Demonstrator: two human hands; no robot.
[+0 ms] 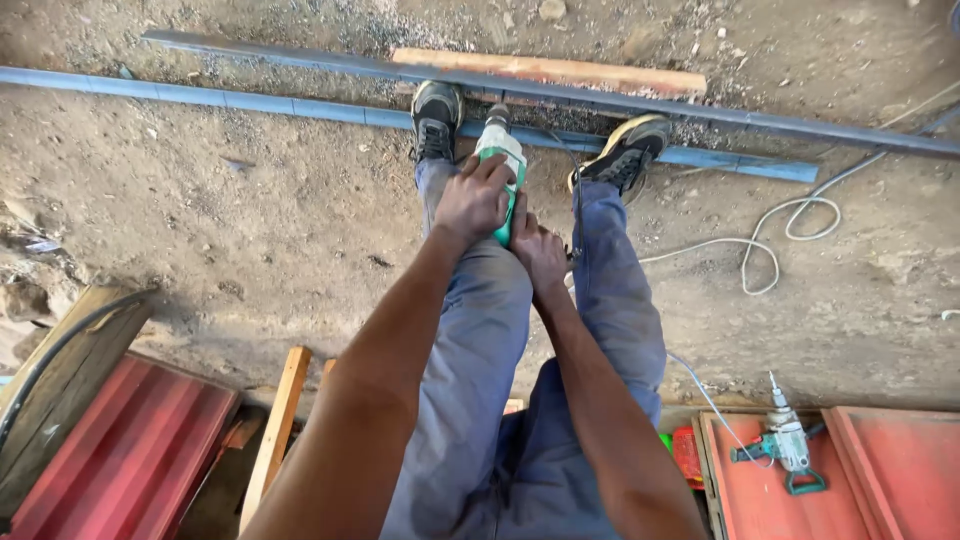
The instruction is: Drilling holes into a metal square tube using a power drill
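1. No packages, signs or screens show anywhere on the dirt floor, neither along its far edge by the metal bars nor at its near edge by the red sheets.
2. No label can be made out on any tool; any marking there may be is too small or too hidden to tell.
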